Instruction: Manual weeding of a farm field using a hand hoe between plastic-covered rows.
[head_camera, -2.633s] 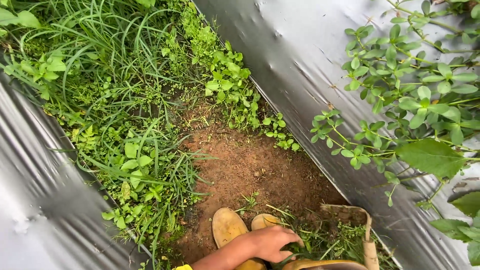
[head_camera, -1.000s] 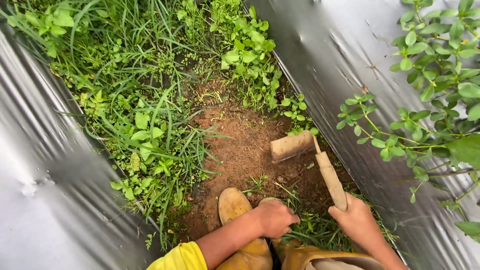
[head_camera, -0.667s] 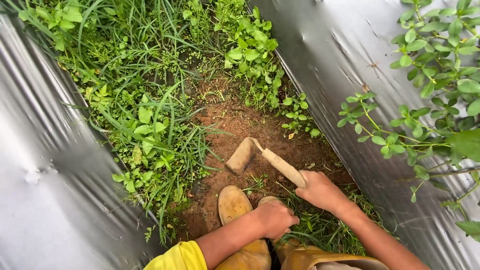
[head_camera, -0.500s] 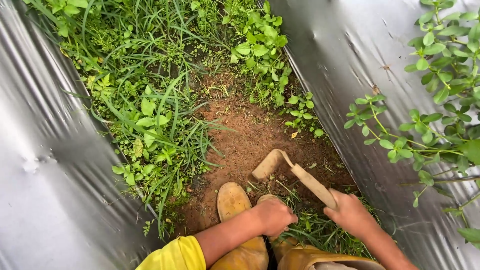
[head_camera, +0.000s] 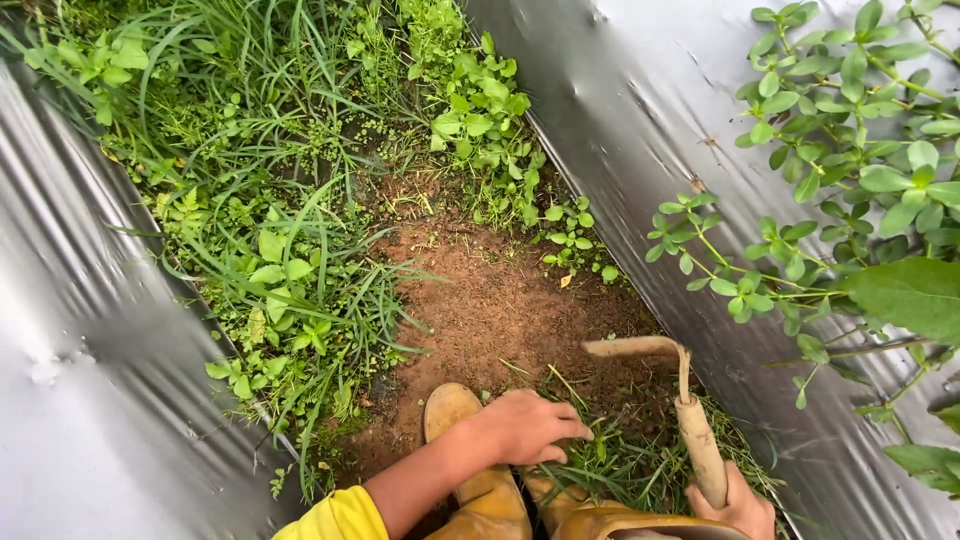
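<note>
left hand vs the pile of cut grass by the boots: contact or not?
Touching. The head view shows the left hand palm down with fingers spread on the loose cut green grass, no gap visible beside the yellow rubber boot.

The right hand (head_camera: 738, 508) is cut off by the bottom edge — only fingers and knuckles show around the hoe handle (head_camera: 702, 455). The left hand (head_camera: 527, 427) covers the grass clippings (head_camera: 620, 462) under its palm. The boots (head_camera: 470, 470) run out of frame — their tops hidden.
</note>
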